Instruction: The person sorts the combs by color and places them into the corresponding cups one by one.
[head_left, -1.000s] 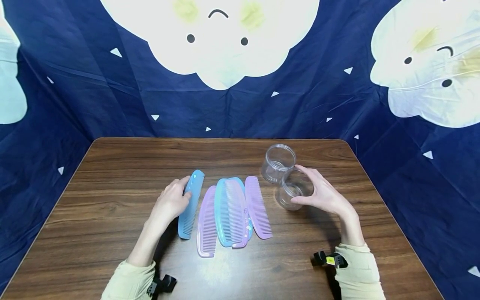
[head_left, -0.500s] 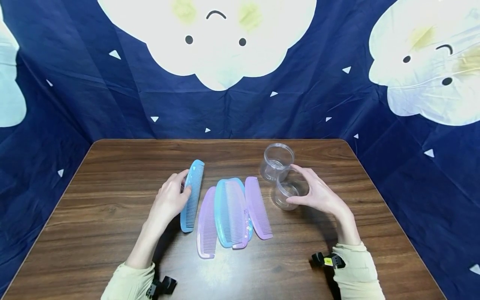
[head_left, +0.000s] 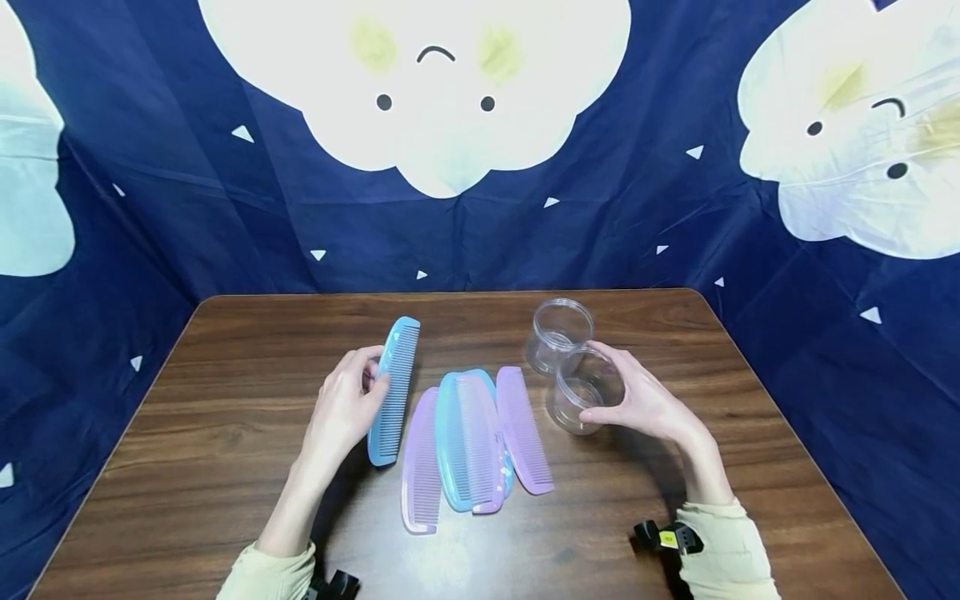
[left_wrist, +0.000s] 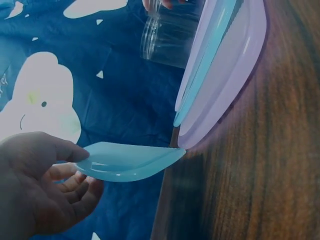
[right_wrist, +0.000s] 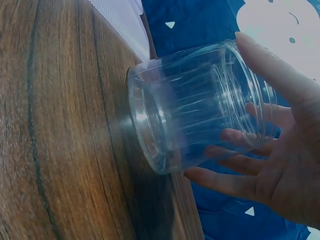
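My left hand (head_left: 347, 400) pinches a blue comb (head_left: 392, 400) by its spine between thumb and fingers, left of the other combs. In the left wrist view this comb (left_wrist: 130, 162) is tilted up, its far end close to the tabletop. My right hand (head_left: 645, 396) grips a clear plastic jar (head_left: 564, 408) near its rim, thumb on the near side and fingers behind. The right wrist view shows that jar (right_wrist: 190, 100) upright, its base at the tabletop. Beside the held comb lie a purple comb (head_left: 420, 467), overlapping blue and purple combs (head_left: 476, 442), and another purple comb (head_left: 522, 433).
A second clear jar (head_left: 551, 333) stands just behind the held one. Everything is on a brown wood-grain table (head_left: 225, 433). A dark blue cloth (head_left: 247, 217) with white clouds hangs behind and at the sides.
My left hand has lifted the blue comb and turned it more on edge, moving it away from me. My right hand has shifted its jar slightly left. The camera view has tilted up a little.
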